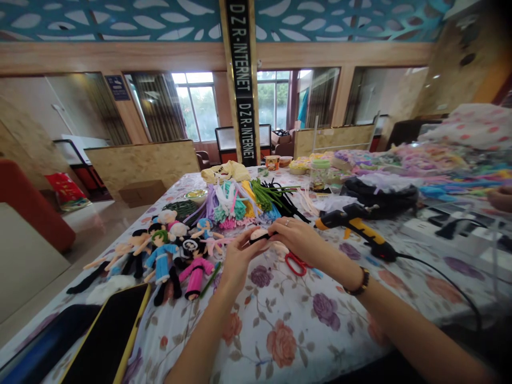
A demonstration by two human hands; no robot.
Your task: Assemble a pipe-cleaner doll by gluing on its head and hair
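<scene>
My left hand [239, 256] and my right hand [298, 237] meet over the flowered tablecloth [280, 325], both pinching a small doll head [261, 235] with black hair and a pale face. My right wrist wears a dark bead bracelet [359, 285]. Red-handled scissors [298, 264] lie on the cloth just under my right hand. Several finished pipe-cleaner dolls [168, 256] lie to the left of my left hand.
A heap of coloured pipe cleaners [248, 202] lies behind my hands. A yellow and black glue gun [360, 226] with its cord rests to the right. A dark tablet with a yellow edge [108, 336] lies near left. Another person's hand [502, 198] shows at far right.
</scene>
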